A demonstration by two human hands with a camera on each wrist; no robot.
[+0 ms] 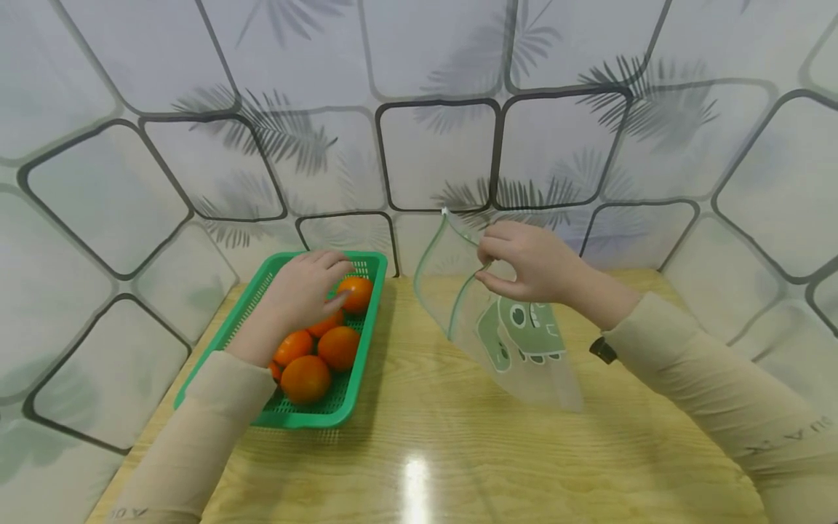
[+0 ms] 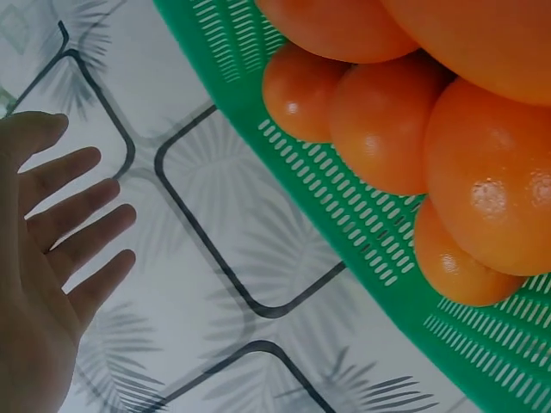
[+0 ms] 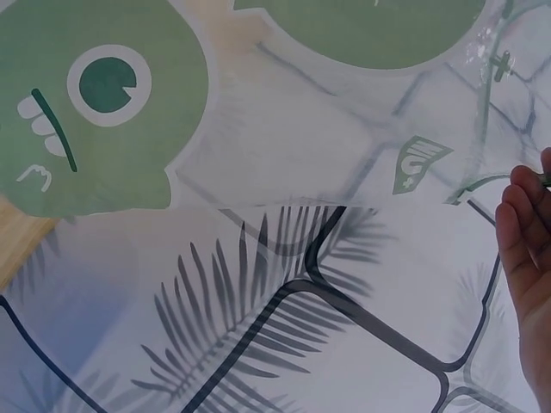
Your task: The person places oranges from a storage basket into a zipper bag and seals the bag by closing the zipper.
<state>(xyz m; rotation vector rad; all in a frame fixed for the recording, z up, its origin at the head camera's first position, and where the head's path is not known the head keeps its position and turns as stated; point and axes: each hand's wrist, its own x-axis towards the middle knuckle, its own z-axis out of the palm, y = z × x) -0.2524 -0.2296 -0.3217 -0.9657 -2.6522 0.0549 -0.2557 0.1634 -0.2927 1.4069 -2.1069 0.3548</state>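
Sleeves: two beige sleeves [image 1: 720, 397] reach in from my near side, their cuffs ending at the wrists, so both hands show bare; a small dark object [image 1: 603, 351] sits by the right cuff (too small on my feed to name).
Tabletop: the wood-grain tabletop [image 1: 524, 469] carries the basket on my left, while the bag is held on the right, bare wood between them, which I judge leaves each hand its own side.
Basket: the green basket [image 1: 297, 421] stands upright, its slotted walls keeping the fruit together.
Oranges: several oranges [image 1: 305, 380] lie bunched inside, some hidden from me by the arm.
Left grip: the left grip [image 1: 301, 291] hovers over the basket, fingers extended and spread, holding nothing; the wrist view shows it apart from the fruit.
Bag: the clear bag [image 1: 500, 342], with its green cartoon print, slants with its mouth gaping toward the basket's side.
Right grip: the right grip [image 1: 529, 262] pinches one rim between thumb and fingers, apparently to keep the mouth spread.
Backdrop: a leaf-patterned wall covering [image 1: 439, 156] rises behind everything.
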